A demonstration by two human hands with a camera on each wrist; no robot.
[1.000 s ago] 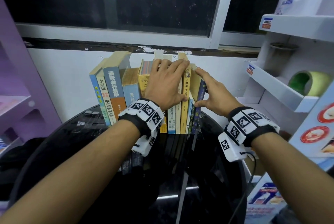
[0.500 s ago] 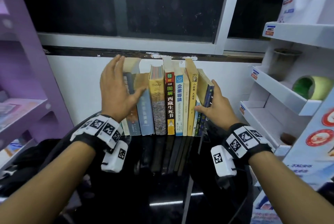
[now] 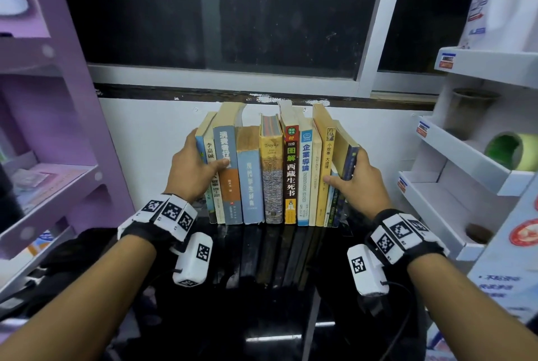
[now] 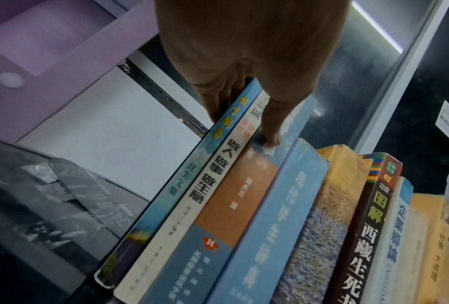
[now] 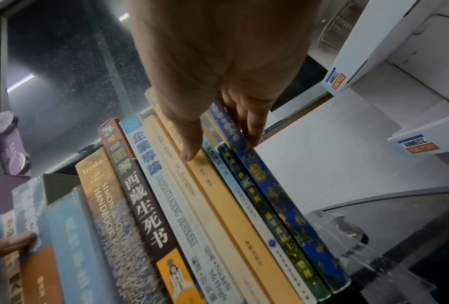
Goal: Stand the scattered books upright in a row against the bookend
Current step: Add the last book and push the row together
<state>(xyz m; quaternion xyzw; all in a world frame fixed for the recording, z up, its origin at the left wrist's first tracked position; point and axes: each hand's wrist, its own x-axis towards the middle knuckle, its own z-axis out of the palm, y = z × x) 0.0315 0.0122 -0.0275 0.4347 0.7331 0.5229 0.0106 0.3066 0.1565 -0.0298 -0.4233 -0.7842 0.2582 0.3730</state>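
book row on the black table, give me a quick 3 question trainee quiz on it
1. True or false: the left hand grips the left end of the book row.
2. Which book does the right hand hold? A dark blue end book; B Troyka book; C brown-spined book.
3. Fill in: the books stand on a ____ table.

Key: 1 true; 2 A; 3 black

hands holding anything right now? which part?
Both clasp the book row by its ends: left hand around the leftmost books' upper part, thumb across spines; right hand around the rightmost books.
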